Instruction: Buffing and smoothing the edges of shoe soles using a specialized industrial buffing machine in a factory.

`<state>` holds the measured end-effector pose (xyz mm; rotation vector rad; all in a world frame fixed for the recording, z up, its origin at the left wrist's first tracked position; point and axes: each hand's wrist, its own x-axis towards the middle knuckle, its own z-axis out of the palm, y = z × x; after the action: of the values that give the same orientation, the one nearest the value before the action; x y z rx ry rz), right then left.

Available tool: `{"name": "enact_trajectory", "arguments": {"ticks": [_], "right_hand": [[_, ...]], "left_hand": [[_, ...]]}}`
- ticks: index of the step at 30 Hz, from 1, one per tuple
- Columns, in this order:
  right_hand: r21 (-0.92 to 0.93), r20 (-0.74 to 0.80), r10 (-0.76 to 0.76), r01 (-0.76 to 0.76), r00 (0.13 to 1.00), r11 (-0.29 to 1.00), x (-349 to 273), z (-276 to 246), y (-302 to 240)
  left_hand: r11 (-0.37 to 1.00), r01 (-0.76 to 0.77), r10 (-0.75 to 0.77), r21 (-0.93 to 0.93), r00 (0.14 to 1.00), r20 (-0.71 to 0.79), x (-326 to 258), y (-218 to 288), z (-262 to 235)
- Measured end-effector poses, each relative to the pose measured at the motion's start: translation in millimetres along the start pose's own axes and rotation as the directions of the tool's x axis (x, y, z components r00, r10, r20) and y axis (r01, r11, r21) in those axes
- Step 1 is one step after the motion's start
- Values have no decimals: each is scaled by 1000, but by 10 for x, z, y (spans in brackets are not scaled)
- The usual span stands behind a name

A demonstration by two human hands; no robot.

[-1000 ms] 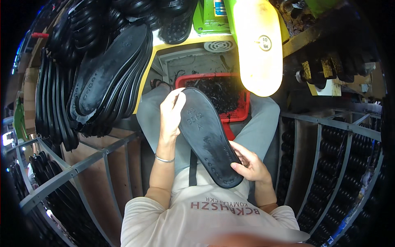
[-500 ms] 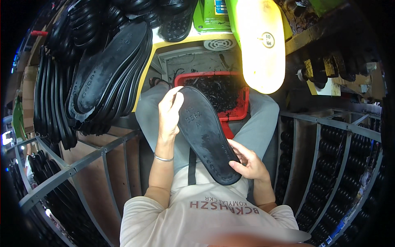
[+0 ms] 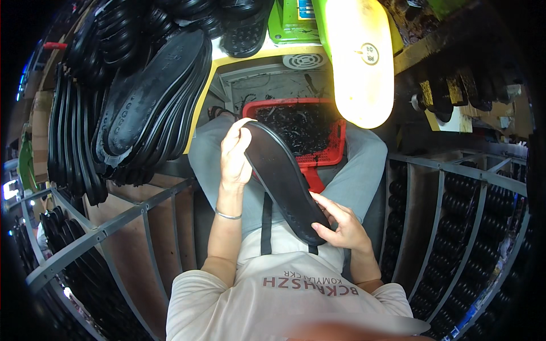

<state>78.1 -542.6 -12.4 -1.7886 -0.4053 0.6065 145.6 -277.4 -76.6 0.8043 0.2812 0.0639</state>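
A black shoe sole [image 3: 284,176] is held slantwise over my lap, tilted so that its near side edge shows. My left hand [image 3: 234,156] grips its far, upper end, with the thumb and fingers at the rim. At the lower end my right hand [image 3: 342,223] pinches the sole's right edge between thumb and fingers. Beyond the sole, a red basket [image 3: 340,136] with black scraps in it sits between my knees, partly covered by the sole.
Stacked black soles [image 3: 153,96] lie on the yellow-edged table [image 3: 199,108] at the far left. A bright yellow lamp-like panel [image 3: 364,68] hangs beside a green machine [image 3: 289,25]. Metal racks stand at both sides, the right rack [image 3: 455,170] holding rows of black soles.
The sole has been tilted, so its face is now seen at a steeper slant and looks narrower. Its lower end has risen slightly with my right hand.
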Motion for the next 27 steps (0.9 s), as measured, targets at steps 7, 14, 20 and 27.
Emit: {"name": "enact_trajectory", "arguments": {"ticks": [7,14,20,27], "right_hand": [[-78,15,-15,16,1000,997,33,-36,-64],[-127,28,-20,24,999,992,74,-45,-72],[-129,34,36,-31,999,991,58,-70,-94],[-71,-70,-2,-3,998,997,27,-11,164]], "left_hand": [[998,-14,16,-55,1000,26,53,-60,-83],[995,0,1,-96,1000,14,108,-113,-178],[996,21,-19,-88,1000,25,103,-133,-114],[993,119,-119,11,993,22,163,-230,-176]]}}
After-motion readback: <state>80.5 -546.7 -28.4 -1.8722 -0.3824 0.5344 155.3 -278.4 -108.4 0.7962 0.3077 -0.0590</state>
